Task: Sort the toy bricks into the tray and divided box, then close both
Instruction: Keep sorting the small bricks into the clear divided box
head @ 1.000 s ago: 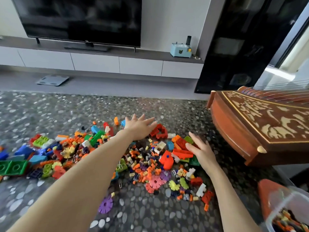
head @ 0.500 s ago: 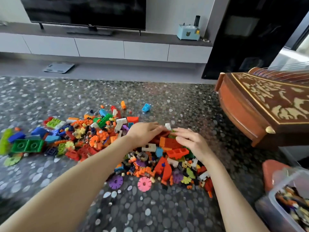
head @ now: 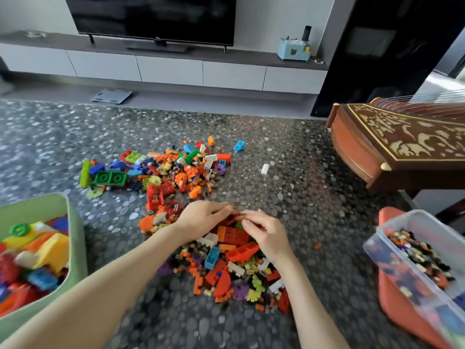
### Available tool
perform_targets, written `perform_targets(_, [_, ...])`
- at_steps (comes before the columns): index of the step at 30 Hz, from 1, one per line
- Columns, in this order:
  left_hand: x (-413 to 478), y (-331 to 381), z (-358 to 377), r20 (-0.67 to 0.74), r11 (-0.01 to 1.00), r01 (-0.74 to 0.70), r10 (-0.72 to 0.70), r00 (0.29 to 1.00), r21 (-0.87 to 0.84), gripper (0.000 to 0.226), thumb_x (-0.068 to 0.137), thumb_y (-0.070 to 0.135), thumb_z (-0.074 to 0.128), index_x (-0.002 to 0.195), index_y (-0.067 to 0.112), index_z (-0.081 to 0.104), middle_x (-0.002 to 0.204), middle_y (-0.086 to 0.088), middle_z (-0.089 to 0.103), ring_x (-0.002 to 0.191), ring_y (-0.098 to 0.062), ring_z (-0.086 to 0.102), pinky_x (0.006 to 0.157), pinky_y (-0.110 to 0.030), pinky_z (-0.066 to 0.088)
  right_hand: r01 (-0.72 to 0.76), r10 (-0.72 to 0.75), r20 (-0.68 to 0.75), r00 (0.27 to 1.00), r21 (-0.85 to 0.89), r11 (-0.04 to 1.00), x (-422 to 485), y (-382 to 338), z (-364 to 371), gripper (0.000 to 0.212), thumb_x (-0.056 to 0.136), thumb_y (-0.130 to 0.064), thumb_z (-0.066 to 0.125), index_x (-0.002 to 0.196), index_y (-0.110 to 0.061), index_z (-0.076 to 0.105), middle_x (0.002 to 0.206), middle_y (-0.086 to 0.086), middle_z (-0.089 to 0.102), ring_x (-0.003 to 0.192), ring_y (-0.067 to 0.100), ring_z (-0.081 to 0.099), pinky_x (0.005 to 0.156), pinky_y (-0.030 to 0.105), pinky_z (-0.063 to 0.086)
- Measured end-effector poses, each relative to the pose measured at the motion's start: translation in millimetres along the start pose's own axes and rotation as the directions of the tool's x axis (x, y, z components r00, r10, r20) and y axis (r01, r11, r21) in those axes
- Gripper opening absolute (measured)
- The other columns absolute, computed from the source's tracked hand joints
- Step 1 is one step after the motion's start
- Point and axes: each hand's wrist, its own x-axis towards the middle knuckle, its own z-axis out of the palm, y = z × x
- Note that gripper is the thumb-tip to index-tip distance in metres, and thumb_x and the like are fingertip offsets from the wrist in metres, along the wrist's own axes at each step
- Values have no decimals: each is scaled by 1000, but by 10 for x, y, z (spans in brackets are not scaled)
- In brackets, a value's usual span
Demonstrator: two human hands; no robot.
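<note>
Both hands rest together on the near pile of toy bricks (head: 226,263), which lies on the pebble-patterned rug (head: 289,197) toward its near edge. The left hand (head: 201,219) is cupped palm down over red bricks at the far side of that pile, fingers bent. The right hand (head: 268,234) lies just beside it with its fingers curled inward, and the fingertips of the two hands almost meet. Whether either hand actually grips a brick cannot be told, since the bricks under the fingers are hidden. A second, wider pile of bricks (head: 163,172) spreads farther out toward the middle of the rug, with a large green brick (head: 110,178) on its left side. A white brick (head: 265,169), a light blue brick (head: 239,145) and a tiny orange piece (head: 317,246) lie apart from both piles. At the rug's left edge sits the green tray (head: 75,222), open and holding large bricks. At the right edge stands the clear plastic box (head: 432,222), open, with small mixed pieces inside. It rests on an orange-red flat part (head: 402,316); its dividers are too blurred to make out. A carved wooden stringed instrument (head: 402,147) stands at the far right.
</note>
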Motion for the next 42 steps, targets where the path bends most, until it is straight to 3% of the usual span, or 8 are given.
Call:
perform_targets(6, [-368, -81, 49, -41, 996, 44, -48, 998, -81, 39, 97, 48, 35, 118, 32, 64, 114, -1, 69, 101, -20, 64, 88, -36, 48, 9, -9, 20, 1000, 6, 1000, -267, -132, 182, 39, 82, -42, 49, 107, -24, 73, 114, -18, 63, 112, -13, 48, 96, -2, 21])
perform_targets(10, [-506, -34, 24, -37, 995, 36, -39, 999, -89, 43, 97, 47, 36, 127, 27, 58, 136, 5, 54, 123, -12, 51, 98, -21, 37, 6, -7, 24, 1000, 42, 999, -395, -204, 148, 35, 90, -43, 49, 112, -25, 69, 121, -22, 57, 114, -24, 39, 107, 11, 20])
perform_targets(17, [-774, -141, -211, -192, 979, 60, -98, 977, -193, 44, 93, 54, 35, 117, 32, 64, 139, 8, 50, 133, -9, 40, 103, -30, 40, -289, 135, -569, 811, -190, 938, -692, 165, -491, 64, 90, -50, 25, 113, -7, 66, 130, 6, 59, 127, 24, 46, 111, 43, 29])
perform_targets(23, [-1036, -29, -285, -270, 971, 176, -215, 938, -163, 44, 98, 48, 31, 117, 27, 64, 101, 4, 62, 84, -15, 57, 73, -27, 43, -215, 199, -165, 966, -80, 973, -720, -115, -96, 44, 102, -38, 27, 134, -20, 52, 139, -7, 49, 134, 11, 38, 104, 20, 26])
perform_targets(27, [-1324, 8, -347, -340, 972, 202, -232, 912, -120, 32, 99, 34, 40, 123, 26, 60, 125, 7, 61, 97, -16, 62, 78, -27, 47, -145, 144, -5, 989, -20, 989, -710, -414, 176, 40, 102, -37, 34, 136, -23, 49, 141, -9, 46, 132, 4, 35, 105, 18, 22])
perform_targets(34, [-1899, -94, -453, -514, 982, 182, -132, 847, 46, 24, 91, 19, 57, 113, 23, 67, 119, 6, 64, 106, -18, 59, 85, -27, 46, 405, -314, 257, 914, -608, 683, -838, -660, 92, 40, 80, -41, 70, 117, -26, 66, 117, -12, 64, 119, 9, 49, 115, 40, 18])
perform_targets(38, [-2119, -248, -483, -647, 886, 347, -73, 759, 307, 26, 80, 16, 69, 106, 16, 70, 109, -6, 66, 100, -28, 56, 84, -36, 46, 407, -239, 329, 914, -734, 544, -838, -717, 132, 40, 86, -34, 64, 125, -27, 59, 115, -11, 57, 114, 13, 46, 107, 31, 26])
perform_targets(42, [-2249, -297, -640, -585, 771, 564, -320, 745, 296, 34, 88, 36, 59, 111, 11, 60, 112, -11, 58, 99, -28, 55, 78, -34, 46, 337, -220, 256, 941, -672, 659, -809, -807, 187, 30, 87, -31, 64, 116, -25, 59, 113, -12, 55, 111, 10, 49, 98, 25, 36])
